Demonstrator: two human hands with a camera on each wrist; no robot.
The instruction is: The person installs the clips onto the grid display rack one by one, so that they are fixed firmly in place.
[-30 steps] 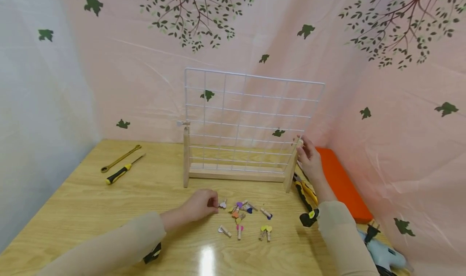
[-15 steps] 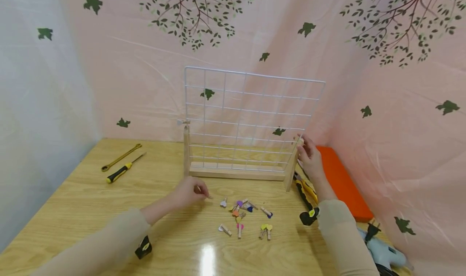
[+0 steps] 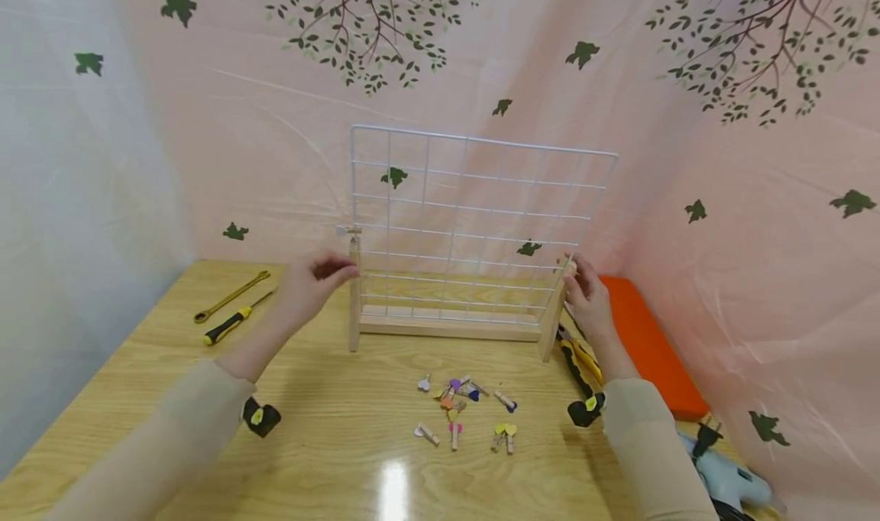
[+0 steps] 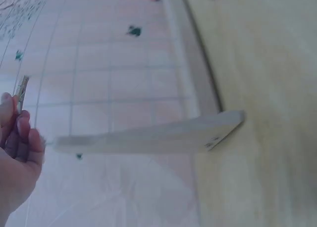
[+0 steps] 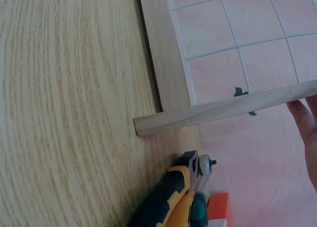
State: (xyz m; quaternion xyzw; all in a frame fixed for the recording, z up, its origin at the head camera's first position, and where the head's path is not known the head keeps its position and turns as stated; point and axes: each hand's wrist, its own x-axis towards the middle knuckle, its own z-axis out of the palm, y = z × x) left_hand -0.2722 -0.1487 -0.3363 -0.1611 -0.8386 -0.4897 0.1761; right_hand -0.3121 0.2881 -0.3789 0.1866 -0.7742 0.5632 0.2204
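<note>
Between the fingertips of my left hand (image 3: 309,288) is a small wooden clothespin (image 4: 23,92), plainest in the left wrist view. That hand is level with the left wooden post (image 3: 354,299) of a stand, overlapping it in the head view. The stand carries a white wire grid (image 3: 474,192) above a wooden base bar (image 3: 447,326). Near the top of the left post sits another clothespin (image 3: 353,231) with a pale heart. My right hand (image 3: 590,299) grips the upper end of the right wooden post (image 5: 218,111), its fingers partly out of the right wrist view.
Several heart clothespins (image 3: 454,391) lie scattered on the table (image 3: 330,444) before the stand. A wrench (image 3: 230,297) and a screwdriver (image 3: 230,326) lie at left. Pliers (image 3: 577,357), an orange-red box (image 3: 642,345) and a pale blue glue gun (image 3: 729,471) are at right.
My left hand has moved from beside the loose clothespins, left and up to the left post, carrying one clothespin. The right hand stays at the right post.
</note>
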